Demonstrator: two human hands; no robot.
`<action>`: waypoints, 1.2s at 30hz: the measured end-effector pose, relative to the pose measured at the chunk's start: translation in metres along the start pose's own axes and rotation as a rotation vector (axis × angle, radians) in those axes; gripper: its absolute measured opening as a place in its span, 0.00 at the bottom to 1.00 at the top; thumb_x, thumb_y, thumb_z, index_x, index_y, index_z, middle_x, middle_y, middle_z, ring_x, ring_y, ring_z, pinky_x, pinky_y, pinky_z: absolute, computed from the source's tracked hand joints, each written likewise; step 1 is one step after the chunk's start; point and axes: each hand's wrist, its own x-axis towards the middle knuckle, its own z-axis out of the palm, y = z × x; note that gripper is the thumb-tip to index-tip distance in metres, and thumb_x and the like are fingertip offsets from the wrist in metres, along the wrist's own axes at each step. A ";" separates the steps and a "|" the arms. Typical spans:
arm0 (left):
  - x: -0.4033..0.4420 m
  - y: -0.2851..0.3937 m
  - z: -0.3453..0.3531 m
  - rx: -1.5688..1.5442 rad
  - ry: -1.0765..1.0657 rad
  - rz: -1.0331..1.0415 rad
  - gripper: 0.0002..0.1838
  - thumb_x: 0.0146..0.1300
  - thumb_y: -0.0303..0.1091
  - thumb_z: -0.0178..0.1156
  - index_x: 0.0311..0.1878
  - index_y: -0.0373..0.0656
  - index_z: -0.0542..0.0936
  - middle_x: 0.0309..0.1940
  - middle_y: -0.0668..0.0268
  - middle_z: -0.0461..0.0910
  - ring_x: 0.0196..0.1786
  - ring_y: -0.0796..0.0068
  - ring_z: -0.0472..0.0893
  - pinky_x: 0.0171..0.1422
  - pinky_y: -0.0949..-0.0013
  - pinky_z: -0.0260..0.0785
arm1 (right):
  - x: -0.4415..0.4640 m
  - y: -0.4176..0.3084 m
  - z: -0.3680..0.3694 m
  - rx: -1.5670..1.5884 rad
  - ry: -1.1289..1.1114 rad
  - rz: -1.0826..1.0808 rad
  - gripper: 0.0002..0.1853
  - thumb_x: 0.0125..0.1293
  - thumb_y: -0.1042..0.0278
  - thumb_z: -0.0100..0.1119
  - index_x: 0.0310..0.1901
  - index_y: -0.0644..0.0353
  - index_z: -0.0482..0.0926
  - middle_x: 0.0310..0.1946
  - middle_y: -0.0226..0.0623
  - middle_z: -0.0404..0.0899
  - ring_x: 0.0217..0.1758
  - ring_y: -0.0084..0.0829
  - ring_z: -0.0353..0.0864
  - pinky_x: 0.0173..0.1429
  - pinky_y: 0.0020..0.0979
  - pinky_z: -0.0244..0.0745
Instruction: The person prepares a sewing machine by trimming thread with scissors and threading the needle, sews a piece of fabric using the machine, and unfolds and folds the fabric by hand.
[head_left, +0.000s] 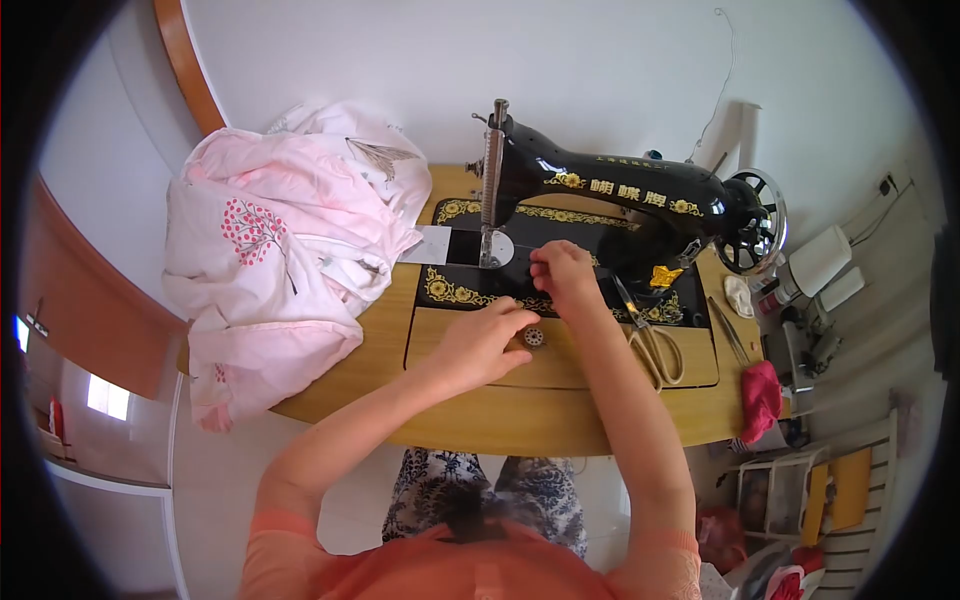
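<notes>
A black sewing machine (610,185) with gold decoration stands on the wooden table, its needle end to the left. In front of its bed, my left hand (480,345) rests low over the wood, thumb and fingers apart. A small round metal bobbin (533,338) lies right beside those fingertips. My right hand (566,275) is over the black machine bed (520,285), right of the needle plate (501,249). Its fingers are pinched together; whatever is between them is too small to make out.
Pink and white printed fabric (290,240) is heaped on the left. Scissors (655,345) lie close to my right forearm. Farther right are long tweezers (730,330) and a dark pink cloth (760,400) at the table edge (560,435). The handwheel (752,222) stands at the machine's right end.
</notes>
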 end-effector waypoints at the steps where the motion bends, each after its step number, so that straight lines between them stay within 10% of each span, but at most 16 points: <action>1: 0.001 -0.001 0.004 0.043 0.013 0.019 0.18 0.51 0.30 0.66 0.46 0.39 0.77 0.38 0.63 0.74 0.31 0.69 0.78 0.37 0.69 0.70 | -0.001 0.000 -0.005 -0.277 -0.033 -0.092 0.07 0.54 0.73 0.53 0.34 0.66 0.74 0.25 0.39 0.75 0.27 0.28 0.75 0.31 0.27 0.71; 6: 0.004 -0.005 0.011 0.034 0.055 0.027 0.15 0.50 0.31 0.66 0.42 0.40 0.78 0.35 0.64 0.73 0.30 0.68 0.76 0.35 0.68 0.69 | -0.038 -0.012 -0.019 -0.970 -0.006 -0.646 0.12 0.53 0.70 0.60 0.38 0.67 0.74 0.30 0.43 0.77 0.34 0.34 0.80 0.38 0.32 0.73; 12: 0.002 -0.009 0.014 -0.026 0.123 0.019 0.14 0.49 0.30 0.67 0.41 0.40 0.78 0.31 0.64 0.74 0.28 0.69 0.75 0.33 0.68 0.68 | -0.088 -0.017 -0.033 -0.961 -0.458 -0.434 0.14 0.51 0.72 0.64 0.40 0.63 0.75 0.33 0.42 0.78 0.37 0.38 0.79 0.43 0.34 0.73; 18: -0.001 -0.010 0.013 -0.271 0.187 -0.144 0.17 0.51 0.26 0.67 0.44 0.39 0.72 0.29 0.64 0.77 0.26 0.79 0.75 0.30 0.74 0.68 | -0.086 -0.010 -0.024 -1.027 -0.457 -0.560 0.18 0.51 0.76 0.63 0.46 0.62 0.75 0.36 0.38 0.79 0.37 0.31 0.80 0.42 0.30 0.75; 26: -0.001 -0.011 -0.001 -0.969 0.295 -0.022 0.10 0.58 0.24 0.61 0.41 0.35 0.72 0.35 0.66 0.78 0.32 0.82 0.77 0.36 0.78 0.72 | -0.087 -0.036 -0.011 -0.404 -0.579 -0.228 0.14 0.58 0.73 0.62 0.45 0.64 0.74 0.32 0.30 0.77 0.32 0.19 0.76 0.37 0.23 0.73; 36: -0.009 0.001 -0.022 -0.563 0.382 0.188 0.14 0.51 0.22 0.67 0.41 0.38 0.75 0.36 0.65 0.76 0.40 0.78 0.79 0.41 0.76 0.75 | -0.077 -0.024 -0.010 0.040 -0.697 -0.017 0.18 0.57 0.62 0.67 0.44 0.61 0.73 0.28 0.26 0.76 0.27 0.16 0.74 0.29 0.19 0.70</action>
